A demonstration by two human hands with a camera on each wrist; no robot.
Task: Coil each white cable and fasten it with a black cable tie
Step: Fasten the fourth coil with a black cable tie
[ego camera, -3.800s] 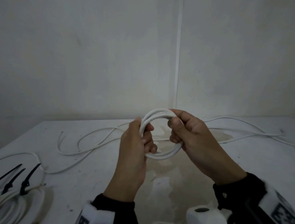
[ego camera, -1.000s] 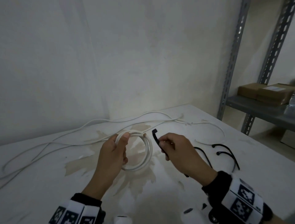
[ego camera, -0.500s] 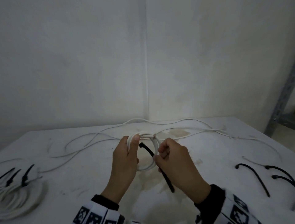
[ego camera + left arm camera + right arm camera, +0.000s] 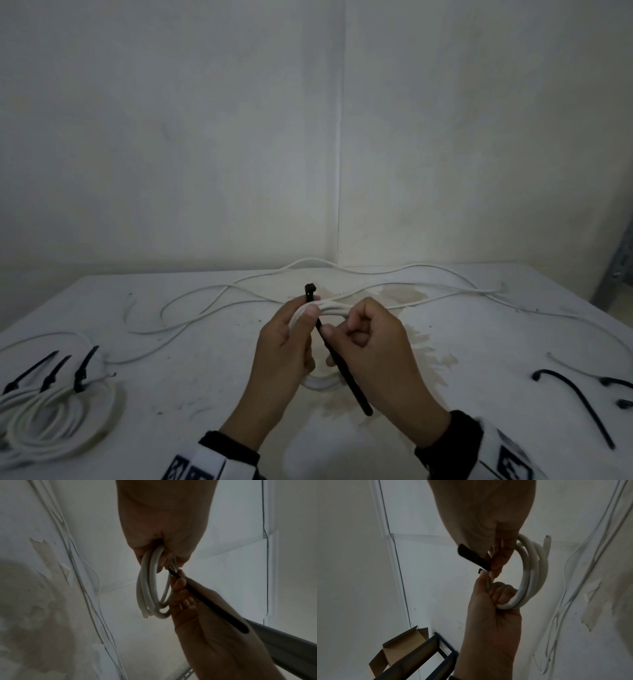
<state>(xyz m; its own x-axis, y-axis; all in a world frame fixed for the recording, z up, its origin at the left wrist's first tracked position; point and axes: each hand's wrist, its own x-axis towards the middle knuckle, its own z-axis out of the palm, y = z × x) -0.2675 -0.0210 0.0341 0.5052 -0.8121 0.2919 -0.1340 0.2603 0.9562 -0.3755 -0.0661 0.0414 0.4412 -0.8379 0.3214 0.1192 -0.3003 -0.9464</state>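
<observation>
The left hand grips a small coil of smooth, round white cable, its fingers curled through the ring and its thumb pressed on the top strands. The right hand, just beside it, pinches a flat, matte black cable tie between thumb and forefinger. The strap runs up against the coil under the left thumb; its square head stands just above that thumb and its tail slants down below the right palm. In the right wrist view the cable's cut end sticks out free of the loops.

Beyond both hands, loose white cables trail in long curves over the stained white table. Far to the left of the left hand lies a stack of finished coils with three black ties standing up from them. Well to the right of the right hand lie spare black ties, curved and unfastened. The right wrist view shows an open brown cardboard box on a dark metal frame. The white wristbands carry black square markers; no writing is legible.
</observation>
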